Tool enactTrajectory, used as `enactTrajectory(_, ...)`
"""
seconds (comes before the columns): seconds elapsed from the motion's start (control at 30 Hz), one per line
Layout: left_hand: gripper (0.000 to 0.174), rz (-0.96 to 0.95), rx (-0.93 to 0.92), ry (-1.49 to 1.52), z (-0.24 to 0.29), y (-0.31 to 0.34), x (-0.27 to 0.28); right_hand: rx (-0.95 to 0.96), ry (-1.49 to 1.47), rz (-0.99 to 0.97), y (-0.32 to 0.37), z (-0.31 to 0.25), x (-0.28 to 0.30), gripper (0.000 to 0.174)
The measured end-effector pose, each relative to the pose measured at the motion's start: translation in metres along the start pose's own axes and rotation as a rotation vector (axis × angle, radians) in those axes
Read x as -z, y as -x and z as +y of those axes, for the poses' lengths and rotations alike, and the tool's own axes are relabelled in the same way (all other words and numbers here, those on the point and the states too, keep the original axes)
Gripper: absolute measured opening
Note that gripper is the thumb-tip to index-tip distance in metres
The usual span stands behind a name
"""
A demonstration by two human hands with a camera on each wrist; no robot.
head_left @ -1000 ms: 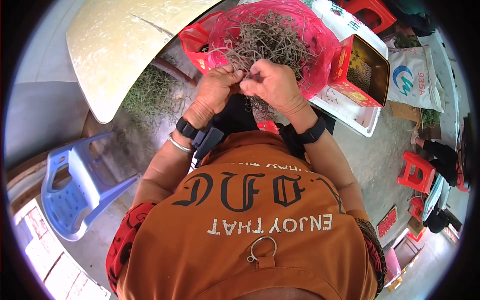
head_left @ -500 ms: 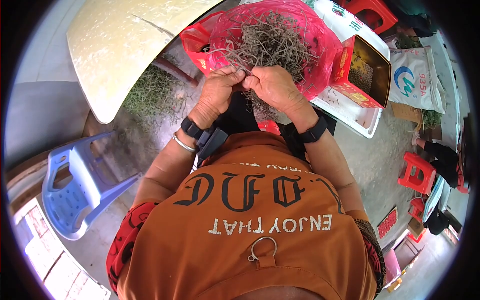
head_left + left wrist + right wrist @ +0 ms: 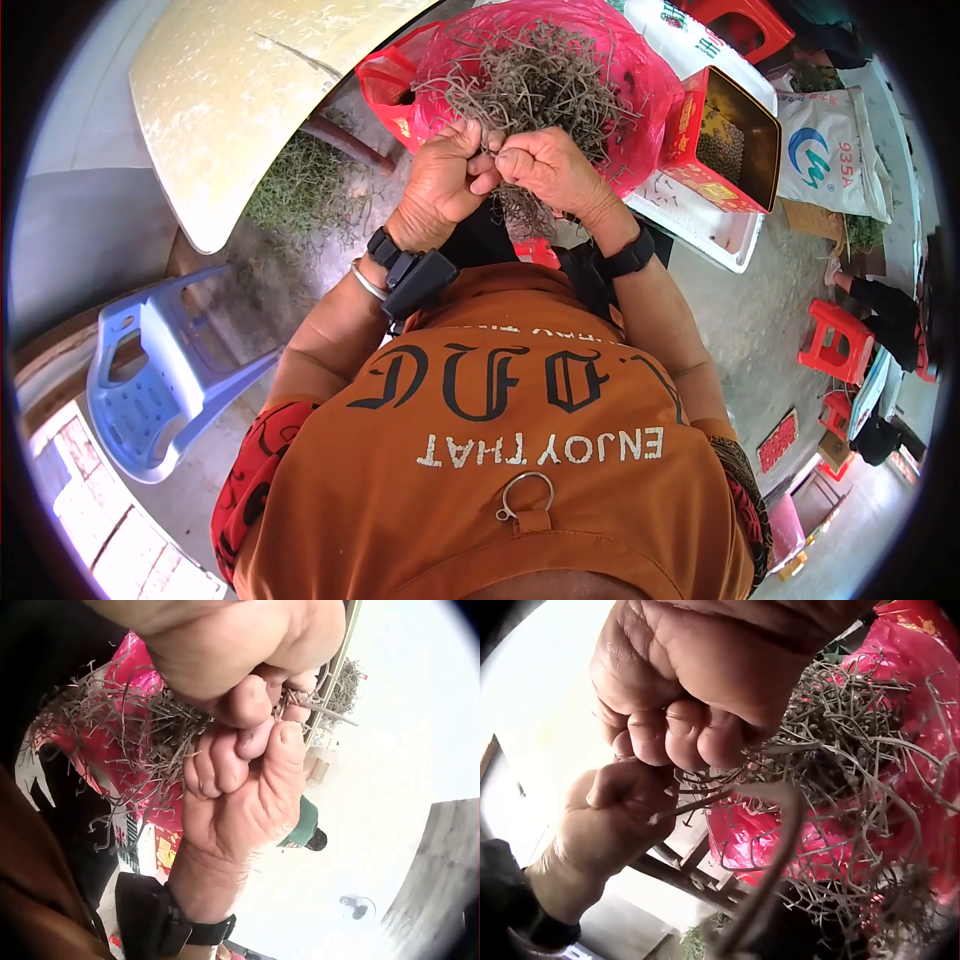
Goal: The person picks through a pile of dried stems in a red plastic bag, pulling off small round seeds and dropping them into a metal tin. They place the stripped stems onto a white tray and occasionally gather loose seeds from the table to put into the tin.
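Note:
A tangled heap of dry, grey-brown plant stems (image 3: pixel 550 85) fills a pink plastic bag (image 3: pixel 645 120) in front of me. My left hand (image 3: pixel 440 180) and right hand (image 3: pixel 560 172) meet at the near side of the heap, fingertips together. Both have curled fingers and pinch dry stems between them. In the left wrist view a thin stem (image 3: pixel 330 712) sticks out past the fingertips of the right hand (image 3: pixel 247 795). In the right wrist view, a bent stem (image 3: pixel 795 817) hangs close to the camera, below the curled fingers of the right hand (image 3: pixel 697 682).
A red box (image 3: pixel 688 145) with small round pieces inside stands on a white foam tray (image 3: pixel 735 245) to the right. A pale yellow tabletop (image 3: pixel 240 90) is at upper left, with green stems (image 3: pixel 305 185) on the floor below. A blue plastic chair (image 3: pixel 150 390) stands left.
My left hand has turned and its fingers have lifted a little, with the wrist strap's device tilting along. The right hand's fingers have curled in more beside it.

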State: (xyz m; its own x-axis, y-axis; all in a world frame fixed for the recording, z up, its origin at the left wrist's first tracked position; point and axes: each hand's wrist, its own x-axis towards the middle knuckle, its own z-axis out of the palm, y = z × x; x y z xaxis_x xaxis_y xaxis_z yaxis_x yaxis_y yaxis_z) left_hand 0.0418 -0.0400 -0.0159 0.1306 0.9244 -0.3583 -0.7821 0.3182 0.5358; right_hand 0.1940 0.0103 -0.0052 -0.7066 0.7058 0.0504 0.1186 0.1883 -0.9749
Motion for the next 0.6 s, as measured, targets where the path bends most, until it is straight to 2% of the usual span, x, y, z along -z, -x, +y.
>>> enactTrajectory(0.1,0.02,-0.013,0.05,0.055,0.002,0.002,-0.004,-0.023,0.012,-0.187,0.002,0.001,0.013,0.023)
enactTrajectory(0.17,0.021,-0.017,0.076,0.083,0.004,0.001,0.0,0.02,0.04,-0.241,0.003,0.004,0.01,0.021)
enactTrajectory(0.27,0.022,-0.092,-0.001,0.066,0.012,-0.009,0.012,0.107,0.102,-0.351,0.007,0.007,0.005,0.016)
enactTrajectory(0.37,0.021,-0.089,0.004,0.138,0.014,-0.006,0.014,-0.169,-0.34,-0.125,0.012,0.003,-0.003,0.01)
enactTrajectory(0.53,0.022,-0.074,0.053,0.219,0.004,-0.007,0.021,-0.283,-0.451,-0.061,0.01,-0.006,0.001,0.01)
enactTrajectory(0.6,0.021,-0.036,0.041,0.193,0.0,-0.005,0.018,-0.323,-0.439,0.064,0.009,-0.002,-0.005,0.011)
